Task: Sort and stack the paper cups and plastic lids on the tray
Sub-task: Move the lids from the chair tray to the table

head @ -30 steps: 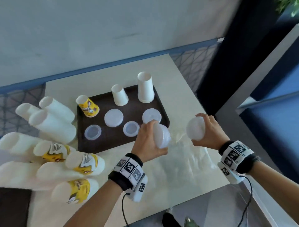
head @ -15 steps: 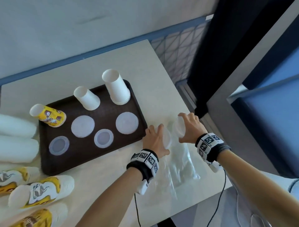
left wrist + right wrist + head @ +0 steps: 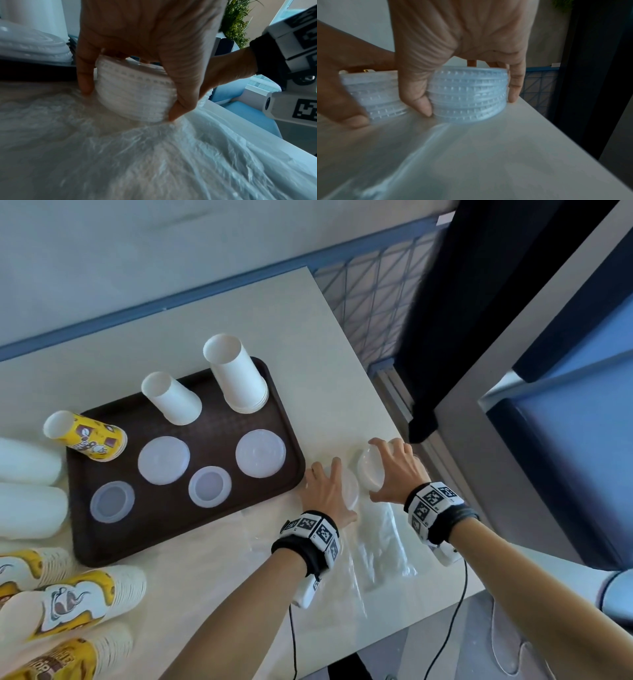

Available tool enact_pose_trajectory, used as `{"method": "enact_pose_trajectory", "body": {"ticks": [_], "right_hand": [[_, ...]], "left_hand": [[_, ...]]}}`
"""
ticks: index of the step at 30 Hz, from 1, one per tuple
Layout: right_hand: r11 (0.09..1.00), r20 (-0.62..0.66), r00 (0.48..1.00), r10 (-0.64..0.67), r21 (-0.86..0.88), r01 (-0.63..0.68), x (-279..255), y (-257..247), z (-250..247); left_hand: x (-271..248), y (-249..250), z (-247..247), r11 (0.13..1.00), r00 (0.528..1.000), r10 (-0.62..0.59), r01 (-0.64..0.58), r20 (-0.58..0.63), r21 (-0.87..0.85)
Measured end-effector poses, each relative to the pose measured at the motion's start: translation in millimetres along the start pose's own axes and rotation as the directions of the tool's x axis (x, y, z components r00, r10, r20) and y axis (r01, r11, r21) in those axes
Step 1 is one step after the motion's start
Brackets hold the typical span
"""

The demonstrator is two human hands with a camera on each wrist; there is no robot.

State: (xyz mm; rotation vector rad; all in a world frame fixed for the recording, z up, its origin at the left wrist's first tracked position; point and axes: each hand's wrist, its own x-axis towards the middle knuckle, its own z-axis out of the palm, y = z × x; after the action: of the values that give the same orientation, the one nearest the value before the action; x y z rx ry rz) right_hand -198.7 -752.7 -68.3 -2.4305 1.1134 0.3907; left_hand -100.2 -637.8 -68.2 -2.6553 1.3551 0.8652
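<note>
While crinkly clear plastic bag (image 3: 380, 546) lies nearest, left hand (image 3: 327, 491) and right hand (image 3: 394, 470) each clamp own ribbed translucent lid stack (image 3: 135, 93) on white table (image 3: 335, 371), probably squaring edges; beyond, dark brown tray (image 3: 178, 525) holds loose lids, inverted cups.

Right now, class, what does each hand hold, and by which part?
Each grips a stack of plastic lids by its ribbed sides: the left hand one stack, the right hand another, both beside the tray.

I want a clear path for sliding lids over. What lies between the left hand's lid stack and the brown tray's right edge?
In the head view, only bare cream tabletop separates the translucent plastic lid stack in the left hand from the dark brown tray.
</note>
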Motion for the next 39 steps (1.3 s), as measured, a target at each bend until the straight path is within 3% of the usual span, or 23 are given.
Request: {"method": "enact_pose_trajectory", "body": {"ticks": [7, 11, 15, 18, 22, 26, 30, 32, 34, 39], "right_hand": [[0.999, -0.013, 1.0, -0.006, -0.032, 0.006, -8.2, 0.2, -7.3], [0.998, -0.126, 0.991, -0.035, -0.056, 0.028, -24.8, -5.3, -20.9], [0.97, -0.289, 0.935, -0.205, 0.066, 0.233, -50.7, -39.3, -33.2], [0.899, -0.274, 0.897, -0.346, 0.178, 0.401, -74.1, -93.3, -41.3], [0.767, -0.282, 0.772, -0.57, 0.154, 0.623, -101.2, -184.5, -42.3], [0.542, -0.303, 0.564, -0.768, 0.161, 0.825, -135.3, -280.6, -35.1], [0.34, -0.351, 0.369, -0.861, 0.145, 0.929, -175.7, -371.9, -16.4], [0.299, -0.37, 0.317, -0.874, 0.104, 0.948, -195.5, -414.8, 1.0], [0.318, -0.366, 0.317, -0.875, 0.058, 0.946, -212.6, -455.9, 23.3], [0.408, -0.225, 0.4, -0.888, 0.011, 0.913, -247.3, -544.5, 84.5]], "left_hand": [[-5.5, -2.5, -2.7, 0.999, 0.999, 0.02, -0.018, -0.047, 0.044], [-25.3, -13.3, -20.1, 0.998, 0.992, 0.067, -0.067, -0.11, -0.002], [-62.6, -41.9, -52.0, 0.98, 0.97, 0.101, -0.135, -0.221, -0.147], [-102.2, -79.6, -79.3, 0.954, 0.944, 0.073, -0.161, -0.322, -0.255], [-165.3, -145.1, -111.8, 0.926, 0.853, -0.031, -0.171, -0.521, -0.335], [-233.9, -221.5, -132.8, 0.916, 0.76, -0.117, -0.167, -0.64, -0.366], [-303.0, -308.7, -139.5, 0.92, 0.673, -0.224, -0.092, -0.705, -0.38], [-332.5, -354.0, -135.6, 0.909, 0.642, -0.287, -0.051, -0.711, -0.413], [-356.3, -398.7, -129.9, 0.901, 0.644, -0.316, -0.027, -0.696, -0.434], [-387.1, -508.6, -101.0, 0.857, 0.712, -0.434, 0.138, -0.552, -0.496]]}}
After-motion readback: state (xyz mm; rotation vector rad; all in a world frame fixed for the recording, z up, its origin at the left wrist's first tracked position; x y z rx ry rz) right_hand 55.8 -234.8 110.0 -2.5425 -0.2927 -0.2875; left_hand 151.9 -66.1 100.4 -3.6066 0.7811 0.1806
